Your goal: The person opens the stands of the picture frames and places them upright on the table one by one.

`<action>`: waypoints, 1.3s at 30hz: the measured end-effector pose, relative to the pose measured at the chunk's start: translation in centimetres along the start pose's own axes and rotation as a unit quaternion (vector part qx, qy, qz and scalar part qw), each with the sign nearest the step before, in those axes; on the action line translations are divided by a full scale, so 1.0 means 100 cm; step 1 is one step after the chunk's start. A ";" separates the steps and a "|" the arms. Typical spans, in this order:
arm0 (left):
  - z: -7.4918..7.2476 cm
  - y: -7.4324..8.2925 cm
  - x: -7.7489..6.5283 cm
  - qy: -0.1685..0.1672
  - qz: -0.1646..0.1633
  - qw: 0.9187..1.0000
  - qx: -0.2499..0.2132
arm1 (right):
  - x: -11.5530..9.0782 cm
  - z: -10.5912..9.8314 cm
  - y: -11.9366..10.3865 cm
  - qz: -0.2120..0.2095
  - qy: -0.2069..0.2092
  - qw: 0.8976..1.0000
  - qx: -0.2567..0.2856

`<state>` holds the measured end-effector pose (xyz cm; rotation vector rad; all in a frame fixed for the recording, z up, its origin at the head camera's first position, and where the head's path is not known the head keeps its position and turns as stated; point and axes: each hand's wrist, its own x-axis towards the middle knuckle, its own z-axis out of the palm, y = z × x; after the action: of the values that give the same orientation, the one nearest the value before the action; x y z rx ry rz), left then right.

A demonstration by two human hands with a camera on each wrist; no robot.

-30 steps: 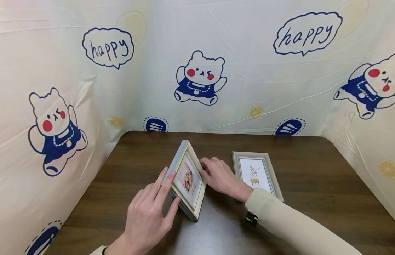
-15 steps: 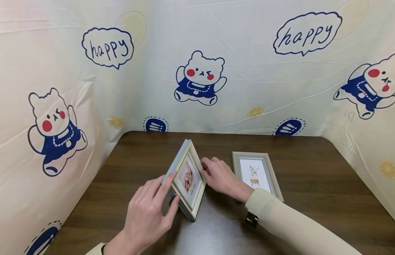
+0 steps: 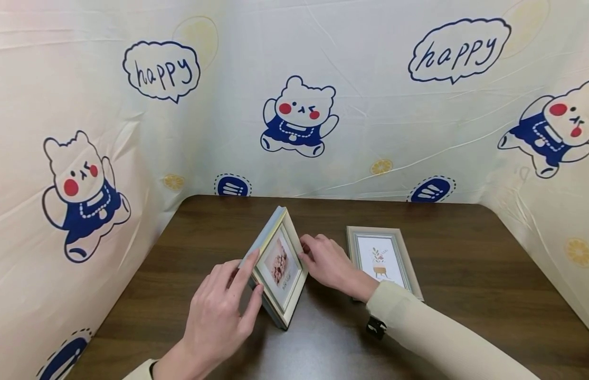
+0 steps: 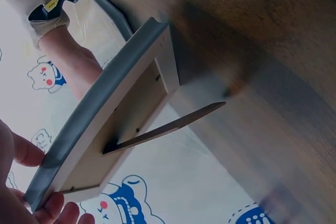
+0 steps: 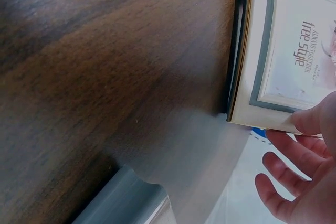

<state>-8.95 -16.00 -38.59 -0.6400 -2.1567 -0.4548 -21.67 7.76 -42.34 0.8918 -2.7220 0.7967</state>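
A picture frame [image 3: 287, 301] with a pink flower print stands tilted on the table, its front turned to the right. My left hand [image 3: 220, 309] holds its near left edge, thumb at the front side and fingers reaching behind. On the far right side, my right hand [image 3: 331, 263] pinches the frame's border; the right wrist view has the thumb [image 5: 310, 120] on the front and fingers at the rear. In the left wrist view, a thin stand leg [image 4: 173, 127] sticks out from the frame's back panel [image 4: 139, 95].
A second picture frame [image 3: 411, 261] with a potted plant print lies face up to the right, partly covered by my right forearm. The dark wooden table [image 3: 484, 274] meets a printed cloth backdrop [image 3: 370, 116] at its far edge and sides.
The standing frame's near lower corner has swung slightly left, turning its front a little more toward me. My left hand has shifted slightly left with it. My right hand stays almost still.
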 end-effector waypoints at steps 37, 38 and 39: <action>0.003 -0.038 0.015 -0.001 -0.046 0.998 -0.044 | -0.006 -0.005 -0.007 0.037 0.029 0.998 -0.033; 0.003 -0.039 0.016 -0.002 -0.050 0.998 -0.049 | -0.006 -0.005 -0.007 0.040 0.028 0.998 -0.028; 0.003 -0.040 0.016 -0.003 -0.055 0.997 -0.054 | -0.006 -0.005 -0.007 0.043 0.026 0.998 -0.025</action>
<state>-12.38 -18.60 -37.87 -0.5843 -2.1920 -0.6317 -20.72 7.84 -41.81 0.7376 -2.7388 0.7540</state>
